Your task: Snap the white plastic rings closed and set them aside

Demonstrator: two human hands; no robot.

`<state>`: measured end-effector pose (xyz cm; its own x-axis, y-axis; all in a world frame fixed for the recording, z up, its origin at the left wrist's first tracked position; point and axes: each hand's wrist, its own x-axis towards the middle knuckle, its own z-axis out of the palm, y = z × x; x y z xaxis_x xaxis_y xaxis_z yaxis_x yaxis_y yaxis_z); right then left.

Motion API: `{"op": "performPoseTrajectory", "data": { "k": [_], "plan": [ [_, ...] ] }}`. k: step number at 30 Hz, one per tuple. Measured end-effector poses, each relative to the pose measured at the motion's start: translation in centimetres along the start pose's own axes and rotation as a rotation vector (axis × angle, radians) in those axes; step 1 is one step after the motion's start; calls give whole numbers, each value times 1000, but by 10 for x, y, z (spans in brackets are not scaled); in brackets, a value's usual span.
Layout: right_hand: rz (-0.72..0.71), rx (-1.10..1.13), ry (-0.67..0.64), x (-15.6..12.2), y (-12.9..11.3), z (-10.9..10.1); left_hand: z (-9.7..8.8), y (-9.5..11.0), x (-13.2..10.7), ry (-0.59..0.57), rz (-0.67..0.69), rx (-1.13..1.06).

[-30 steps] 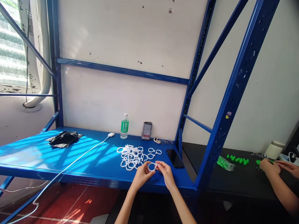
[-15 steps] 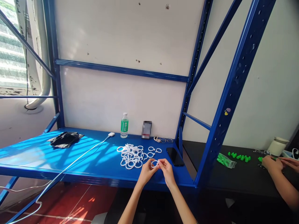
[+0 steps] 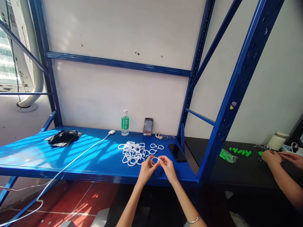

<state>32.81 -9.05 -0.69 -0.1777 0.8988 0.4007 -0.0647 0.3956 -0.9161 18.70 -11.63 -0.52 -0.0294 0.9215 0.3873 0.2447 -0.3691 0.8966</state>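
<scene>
My left hand (image 3: 146, 168) and my right hand (image 3: 168, 166) meet over the front of the blue shelf (image 3: 78, 157), both pinching one white plastic ring (image 3: 154, 161) between their fingertips. Just beyond them lies a heap of several white rings (image 3: 133, 153), with a few loose rings (image 3: 156, 146) to its right. A black phone (image 3: 177, 153) lies flat beside my right hand.
A green-labelled water bottle (image 3: 125, 123), a small blurred box (image 3: 148, 126) and glasses (image 3: 165, 136) stand by the wall. A white cable (image 3: 78, 157) crosses the shelf; a black bag (image 3: 62, 138) lies left. Another person's hands (image 3: 274, 157) work near green pieces (image 3: 240, 152) on the dark table.
My hands kept hold of the ring and shifted slightly together; the view swung a little to the right and up.
</scene>
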Motion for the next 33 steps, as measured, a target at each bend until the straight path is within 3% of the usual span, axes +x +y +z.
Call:
{"op": "performPoseTrajectory", "data": {
  "k": [9,15,25,29,30,33],
  "plan": [
    [-24,-27,0,-1,-4,1,-3,1,-1,-32,15,-14],
    [-45,-43,3,-4,-10,2,-4,0,0,31,75,33],
    [-90,-118,-42,-4,-15,2,-5,7,-1,-23,79,42],
    [-248,-305,234,-25,-21,9,-6,7,0,-40,50,32],
    [-294,-349,249,-34,-21,13,-6,7,0,-43,34,24],
    [-318,-428,59,-64,-18,27,-7,7,2,-73,13,10]
  ]
}}
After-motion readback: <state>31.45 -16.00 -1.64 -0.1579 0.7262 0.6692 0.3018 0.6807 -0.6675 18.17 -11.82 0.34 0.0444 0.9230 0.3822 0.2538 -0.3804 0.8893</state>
